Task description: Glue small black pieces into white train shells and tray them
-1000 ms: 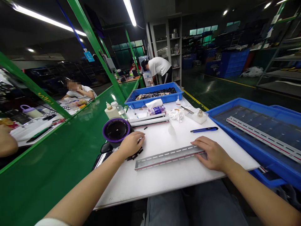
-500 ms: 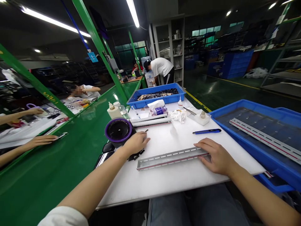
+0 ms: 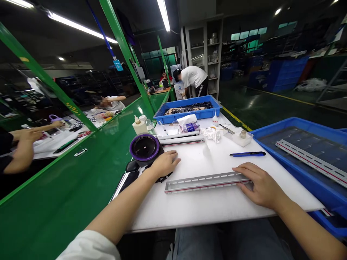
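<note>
A long grey metal rail (image 3: 203, 181) with a row of slots and a red edge lies across the white work board (image 3: 217, 202). My right hand (image 3: 258, 182) rests flat on the rail's right end, fingers stretched out. My left hand (image 3: 165, 163) lies on the board by its left edge, fingers loosely curled over small black parts (image 3: 162, 177). It sits just right of a round black piece with a purple rim (image 3: 144, 148).
A blue utility knife (image 3: 248, 154), crumpled tissue (image 3: 213, 133), a small white tray (image 3: 240, 138), two more rails (image 3: 184, 139) and glue bottles (image 3: 139, 126) lie behind. Blue bins (image 3: 189, 107) (image 3: 306, 151) stand at back and right. Green conveyor (image 3: 81, 173) runs left, other people beside it.
My view has shifted left, so everything sits further right in the frame. My left hand has slid slightly forward. A person's hands at far left have pulled back from the conveyor.
</note>
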Tool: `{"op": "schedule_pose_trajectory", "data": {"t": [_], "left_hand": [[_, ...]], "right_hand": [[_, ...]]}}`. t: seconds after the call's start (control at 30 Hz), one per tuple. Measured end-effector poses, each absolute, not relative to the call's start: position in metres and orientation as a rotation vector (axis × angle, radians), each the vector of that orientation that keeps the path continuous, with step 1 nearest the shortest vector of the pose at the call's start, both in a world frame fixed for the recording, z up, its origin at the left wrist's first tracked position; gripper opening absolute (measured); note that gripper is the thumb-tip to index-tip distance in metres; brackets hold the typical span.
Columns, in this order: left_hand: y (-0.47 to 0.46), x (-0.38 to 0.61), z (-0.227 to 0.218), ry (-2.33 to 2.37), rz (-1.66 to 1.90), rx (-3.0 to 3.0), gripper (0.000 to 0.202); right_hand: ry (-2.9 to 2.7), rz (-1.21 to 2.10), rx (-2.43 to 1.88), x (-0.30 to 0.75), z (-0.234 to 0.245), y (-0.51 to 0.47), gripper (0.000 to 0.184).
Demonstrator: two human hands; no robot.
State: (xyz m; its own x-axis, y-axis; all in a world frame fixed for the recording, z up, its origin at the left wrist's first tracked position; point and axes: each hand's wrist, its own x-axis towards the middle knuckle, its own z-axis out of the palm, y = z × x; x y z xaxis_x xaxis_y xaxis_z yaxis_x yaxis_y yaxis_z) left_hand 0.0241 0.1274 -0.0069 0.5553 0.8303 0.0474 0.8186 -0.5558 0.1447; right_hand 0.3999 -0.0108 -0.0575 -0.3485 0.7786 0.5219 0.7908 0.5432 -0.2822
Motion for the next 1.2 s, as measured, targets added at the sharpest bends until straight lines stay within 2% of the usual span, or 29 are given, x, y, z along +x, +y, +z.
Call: {"op": "schedule_pose_trajectory", "data": {"t": [0.17,0.27,0.43,0.7,0.93,1.2], "left_hand": [[0.083,-0.011,0.021,1.318,0.084,2.627,0.043],[0.065,-0.037,0.027,1.418,0.125,2.561,0.047],[0.060,-0.067,0.006,1.710,0.291,2.419,0.060],[0.056,-0.052,-0.025,1.640,0.316,2.434,0.069],[0.054,-0.056,-0.018,1.614,0.449,2.410,0.056],[0.072,-0.057,-0.024,1.709,0.536,2.305,0.061]], "right_hand": [[-2.174,-0.033,-1.238,0.401,-0.060,-0.009,0.038],[-2.176,-0.033,-1.250,0.402,-0.062,-0.009,0.038],[-2.190,-0.039,-1.248,0.402,-0.062,-0.009,0.038],[-2.191,-0.061,-1.271,0.401,-0.061,-0.010,0.038],[-2.177,-0.064,-1.281,0.400,-0.058,-0.011,0.037],[-2.182,-0.071,-1.282,0.400,-0.060,-0.009,0.037]]}}
